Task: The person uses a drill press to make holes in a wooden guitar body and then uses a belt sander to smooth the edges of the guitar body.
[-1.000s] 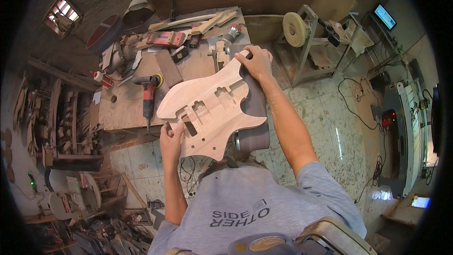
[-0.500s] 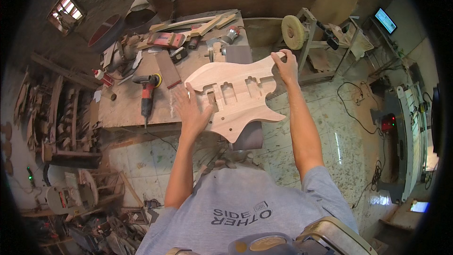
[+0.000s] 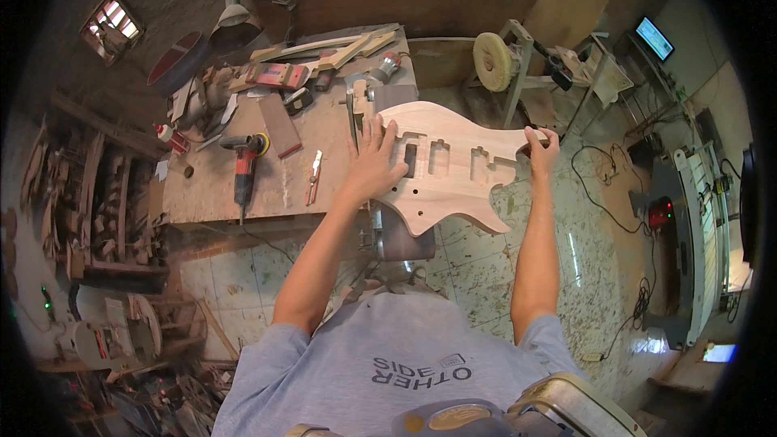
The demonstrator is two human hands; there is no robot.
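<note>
A pale wood electric guitar body [image 3: 453, 166] with routed cavities and drilled holes lies over the grey-brown belt of a sander [image 3: 409, 244], which shows beyond both its edges. My left hand [image 3: 372, 163] lies on the top face at the left end, its fingers spread. My right hand [image 3: 542, 154] is closed round the upper right tip, fingers and thumb bent about it. The underside of the body is hidden. Left of my left hand, a utility knife [image 3: 314, 178] rests on the workbench [image 3: 206, 194].
A red-and-black power tool with a yellow pad [image 3: 243, 166], a brown sanding block [image 3: 281, 125] and a red-topped bottle [image 3: 172, 139] lie on the bench. A buffing wheel [image 3: 492, 62] stands at the back right. Cables [image 3: 603, 166] run over the floor on the right.
Both hands and the guitar body have moved right and slightly toward me. The utility knife, earlier covered by my left hand, now shows on the bench. The view has shifted a little.
</note>
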